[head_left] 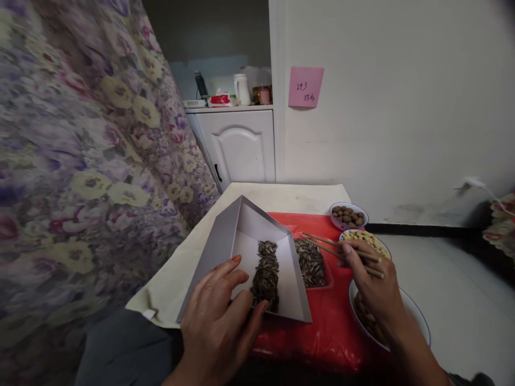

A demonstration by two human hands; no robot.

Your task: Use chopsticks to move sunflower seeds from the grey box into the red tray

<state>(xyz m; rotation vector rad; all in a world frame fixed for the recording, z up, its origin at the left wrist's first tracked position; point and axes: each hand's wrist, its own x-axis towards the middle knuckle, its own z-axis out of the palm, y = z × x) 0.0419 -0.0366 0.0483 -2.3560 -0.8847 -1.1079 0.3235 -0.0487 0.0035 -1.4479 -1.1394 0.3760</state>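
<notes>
My right hand (370, 279) grips a pair of wooden chopsticks (328, 244), their tips over a clear plastic tray (322, 288) of sunflower seeds (310, 261). With fingers spread, my left hand (221, 305) rests at the near left side of a grey folded-wall box (245, 212). A strip of sunflower seeds (266, 276) lies along the floor of this box. Whether my left fingertips touch the seeds I cannot tell. Beneath my right wrist stands a blue-rimmed bowl (420, 316) with brown nuts, partly hidden by the arm.
Behind it are a bowl of peanuts (368, 238) and a bowl of round brown nuts (348, 215). Red plastic sheeting (309, 332) covers part of the cream-topped table (289, 195). A floral curtain (88, 161) hangs at left; a white cabinet (243, 145) stands behind.
</notes>
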